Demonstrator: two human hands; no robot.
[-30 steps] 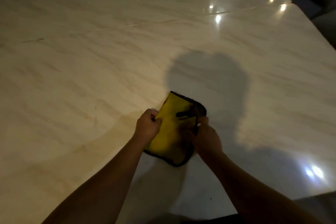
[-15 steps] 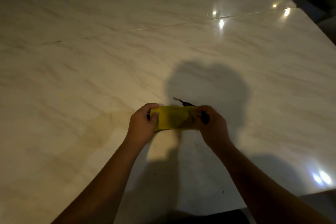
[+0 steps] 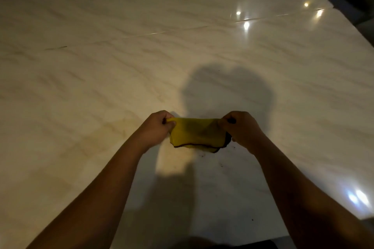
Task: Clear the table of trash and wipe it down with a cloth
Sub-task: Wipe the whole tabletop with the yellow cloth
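Since a second ago I've lifted the one yellow cloth (image 3: 197, 134) off the surface (image 3: 101, 66). My left hand (image 3: 156, 127) and right hand (image 3: 241, 129) each pinch a top corner, near centre.

Raised yellow cloth (image 3: 197, 134) clear of surface (image 3: 101, 87), flat on it a second ago. Pulled left hand (image 3: 156, 127) and right hand (image 3: 242, 129) wider apart since; let fabric drop open, dark hem along bottom.

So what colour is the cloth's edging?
Dark, near black, trimming the yellow cloth; head view shows it.
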